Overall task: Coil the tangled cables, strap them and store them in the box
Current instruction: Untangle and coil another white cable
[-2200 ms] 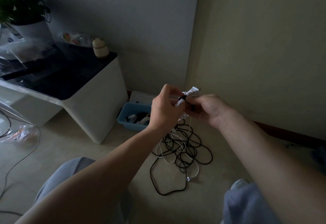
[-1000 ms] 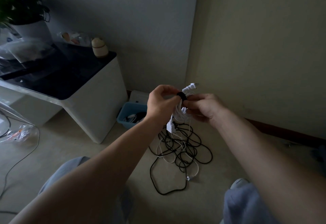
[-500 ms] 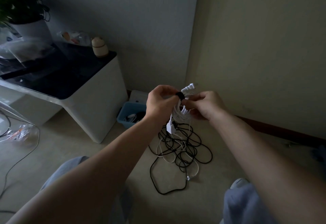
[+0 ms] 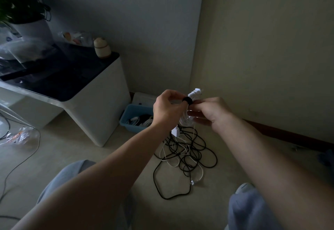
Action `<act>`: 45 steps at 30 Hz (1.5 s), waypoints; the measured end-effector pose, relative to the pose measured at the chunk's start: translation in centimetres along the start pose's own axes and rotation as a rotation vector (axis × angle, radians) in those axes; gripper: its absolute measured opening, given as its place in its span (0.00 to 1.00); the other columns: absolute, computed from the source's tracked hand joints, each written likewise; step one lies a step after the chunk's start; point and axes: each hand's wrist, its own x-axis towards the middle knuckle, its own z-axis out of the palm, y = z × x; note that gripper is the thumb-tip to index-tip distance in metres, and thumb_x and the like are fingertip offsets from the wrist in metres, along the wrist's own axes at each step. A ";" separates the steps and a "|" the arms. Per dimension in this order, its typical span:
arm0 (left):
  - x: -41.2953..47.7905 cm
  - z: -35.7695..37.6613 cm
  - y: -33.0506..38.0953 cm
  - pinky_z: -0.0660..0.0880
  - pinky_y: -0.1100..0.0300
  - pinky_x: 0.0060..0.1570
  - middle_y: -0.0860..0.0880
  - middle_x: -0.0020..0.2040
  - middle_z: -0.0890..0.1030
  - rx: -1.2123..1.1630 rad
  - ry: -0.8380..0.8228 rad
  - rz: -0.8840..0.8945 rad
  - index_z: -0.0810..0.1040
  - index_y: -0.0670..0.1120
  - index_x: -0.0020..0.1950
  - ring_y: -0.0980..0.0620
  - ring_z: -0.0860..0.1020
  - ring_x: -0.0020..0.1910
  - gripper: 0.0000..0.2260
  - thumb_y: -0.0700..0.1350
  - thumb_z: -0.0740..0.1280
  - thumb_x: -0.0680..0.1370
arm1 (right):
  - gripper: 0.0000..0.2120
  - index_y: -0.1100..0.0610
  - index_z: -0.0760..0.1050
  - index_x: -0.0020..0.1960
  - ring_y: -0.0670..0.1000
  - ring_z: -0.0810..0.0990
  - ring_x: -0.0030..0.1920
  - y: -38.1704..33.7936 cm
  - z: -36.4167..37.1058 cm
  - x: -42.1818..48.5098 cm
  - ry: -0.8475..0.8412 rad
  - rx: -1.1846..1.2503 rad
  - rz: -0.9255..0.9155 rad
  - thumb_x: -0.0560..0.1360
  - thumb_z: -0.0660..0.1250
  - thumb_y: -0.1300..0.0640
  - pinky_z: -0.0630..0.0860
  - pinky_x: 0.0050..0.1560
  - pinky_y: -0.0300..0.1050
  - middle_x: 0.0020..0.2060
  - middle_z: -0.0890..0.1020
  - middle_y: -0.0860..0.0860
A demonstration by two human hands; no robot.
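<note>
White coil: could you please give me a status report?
Left hand, right hand both pinching white coil at black strap. Coil not yet in blue box. Tangled cables on floor beneath.

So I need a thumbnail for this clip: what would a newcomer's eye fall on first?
First, mid-frame, the left hand and right hand pinching a white coil where a black strap rings it. Below them on the floor sprawls a tangle of black and white cables. Behind the left hand, by the wall, sits a blue box with cables in it.
</note>
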 end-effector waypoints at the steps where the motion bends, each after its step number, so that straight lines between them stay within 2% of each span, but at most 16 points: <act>1: 0.0 0.1 0.0 0.80 0.54 0.54 0.58 0.44 0.84 0.009 0.003 -0.002 0.82 0.54 0.42 0.62 0.81 0.48 0.07 0.44 0.77 0.70 | 0.08 0.58 0.80 0.41 0.46 0.83 0.28 0.0 0.0 0.0 -0.008 -0.023 -0.004 0.72 0.72 0.70 0.77 0.27 0.36 0.29 0.83 0.51; 5: 0.2 0.1 0.0 0.80 0.54 0.53 0.58 0.44 0.84 0.035 0.008 -0.011 0.82 0.54 0.43 0.62 0.81 0.47 0.07 0.43 0.75 0.70 | 0.07 0.58 0.82 0.45 0.47 0.85 0.32 -0.1 0.1 0.1 -0.027 -0.067 -0.020 0.73 0.68 0.69 0.77 0.29 0.37 0.37 0.86 0.53; 11: 0.4 -0.1 -0.4 0.73 0.65 0.46 0.59 0.46 0.82 0.012 0.015 -0.030 0.80 0.55 0.46 0.65 0.79 0.46 0.11 0.41 0.75 0.70 | 0.07 0.62 0.82 0.48 0.47 0.83 0.27 -0.3 0.2 0.0 -0.029 -0.076 -0.021 0.73 0.66 0.69 0.79 0.30 0.40 0.29 0.83 0.52; 15: 0.6 -0.1 -0.6 0.80 0.55 0.54 0.53 0.48 0.84 -0.035 -0.012 -0.117 0.81 0.49 0.53 0.55 0.83 0.49 0.14 0.41 0.77 0.70 | 0.05 0.61 0.79 0.43 0.48 0.81 0.25 -0.1 0.3 0.1 -0.020 -0.015 -0.017 0.75 0.65 0.65 0.80 0.29 0.41 0.26 0.81 0.50; 19: 0.6 -0.2 -0.6 0.81 0.46 0.55 0.46 0.48 0.86 -0.116 -0.035 -0.174 0.82 0.46 0.51 0.47 0.85 0.49 0.09 0.39 0.75 0.72 | 0.06 0.58 0.81 0.42 0.51 0.83 0.28 0.2 0.3 0.2 -0.042 0.069 0.007 0.73 0.72 0.55 0.81 0.30 0.43 0.31 0.84 0.53; 21: 0.8 -0.3 -0.8 0.82 0.46 0.54 0.43 0.48 0.85 -0.187 -0.037 -0.219 0.82 0.45 0.50 0.44 0.85 0.48 0.07 0.38 0.73 0.73 | 0.09 0.58 0.82 0.44 0.50 0.84 0.31 0.5 0.3 0.2 -0.076 0.044 -0.003 0.71 0.77 0.52 0.80 0.30 0.41 0.35 0.85 0.54; 24: 0.9 -0.5 -1.0 0.83 0.51 0.47 0.41 0.44 0.85 -0.327 -0.075 -0.298 0.80 0.42 0.48 0.45 0.85 0.42 0.07 0.35 0.74 0.73 | 0.09 0.55 0.79 0.40 0.47 0.84 0.29 0.9 0.4 0.4 -0.088 0.024 -0.044 0.71 0.78 0.55 0.78 0.27 0.38 0.31 0.85 0.50; 27: 0.9 -0.8 -1.1 0.82 0.53 0.46 0.44 0.38 0.84 -0.409 -0.104 -0.340 0.78 0.41 0.48 0.47 0.83 0.37 0.08 0.32 0.74 0.73 | 0.08 0.56 0.79 0.39 0.47 0.83 0.27 1.2 0.6 0.6 -0.105 0.039 -0.041 0.72 0.77 0.58 0.76 0.25 0.37 0.29 0.85 0.51; 29: 1.1 -1.1 -1.1 0.82 0.58 0.40 0.46 0.35 0.83 -0.411 -0.112 -0.353 0.79 0.39 0.49 0.50 0.82 0.34 0.07 0.32 0.73 0.74 | 0.07 0.56 0.80 0.39 0.48 0.83 0.28 1.3 0.8 0.7 -0.103 0.004 -0.040 0.70 0.78 0.57 0.76 0.27 0.38 0.29 0.85 0.51; 32: 1.2 -1.7 -1.1 0.75 0.64 0.27 0.51 0.30 0.81 -0.226 -0.020 -0.360 0.81 0.43 0.45 0.56 0.78 0.27 0.02 0.37 0.70 0.75 | 0.09 0.55 0.82 0.32 0.46 0.82 0.27 1.5 0.9 0.9 -0.097 -0.016 -0.057 0.69 0.77 0.54 0.74 0.29 0.37 0.30 0.84 0.50; 35: 1.5 -2.7 -1.5 0.71 0.65 0.28 0.57 0.25 0.78 -0.062 0.053 -0.393 0.80 0.49 0.40 0.58 0.75 0.28 0.05 0.45 0.68 0.76 | 0.08 0.54 0.84 0.33 0.49 0.83 0.31 1.4 1.0 1.0 -0.188 0.024 -0.060 0.69 0.76 0.53 0.76 0.37 0.41 0.34 0.85 0.53; 37: 1.5 -3.5 -1.5 0.76 0.61 0.39 0.51 0.36 0.83 -0.154 -0.054 -0.556 0.82 0.46 0.45 0.55 0.78 0.38 0.12 0.54 0.68 0.76 | 0.06 0.56 0.85 0.38 0.53 0.84 0.34 1.3 1.1 1.0 -0.254 0.059 -0.061 0.70 0.76 0.54 0.78 0.41 0.46 0.37 0.86 0.56; 38: 1.5 -4.0 -1.7 0.78 0.54 0.48 0.48 0.46 0.85 -0.191 -0.139 -0.649 0.83 0.45 0.51 0.53 0.80 0.47 0.19 0.60 0.66 0.75 | 0.06 0.56 0.86 0.38 0.54 0.84 0.35 1.2 1.2 1.0 -0.284 0.071 -0.062 0.70 0.76 0.54 0.79 0.41 0.47 0.38 0.86 0.57; 39: 1.4 -4.3 -2.0 0.78 0.50 0.52 0.45 0.53 0.85 -0.232 -0.235 -0.723 0.84 0.44 0.56 0.51 0.81 0.53 0.27 0.66 0.65 0.74 | 0.06 0.56 0.86 0.38 0.54 0.84 0.35 1.2 1.3 1.0 -0.314 0.089 -0.060 0.70 0.75 0.54 0.79 0.39 0.46 0.38 0.86 0.57; 42: 0.9 -5.2 -2.3 0.79 0.55 0.45 0.43 0.52 0.85 -0.412 -0.497 -0.796 0.85 0.42 0.57 0.46 0.82 0.48 0.40 0.76 0.57 0.72 | 0.07 0.57 0.86 0.41 0.55 0.84 0.36 1.1 1.7 1.2 -0.396 0.170 -0.042 0.72 0.73 0.54 0.80 0.38 0.47 0.39 0.86 0.57; 45: 0.8 -5.9 -2.3 0.82 0.55 0.43 0.42 0.57 0.84 -0.588 -0.665 -0.717 0.78 0.42 0.68 0.46 0.84 0.49 0.39 0.72 0.56 0.75 | 0.08 0.58 0.86 0.43 0.55 0.85 0.38 1.1 2.3 1.7 -0.437 0.255 -0.037 0.74 0.71 0.54 0.81 0.39 0.48 0.41 0.85 0.57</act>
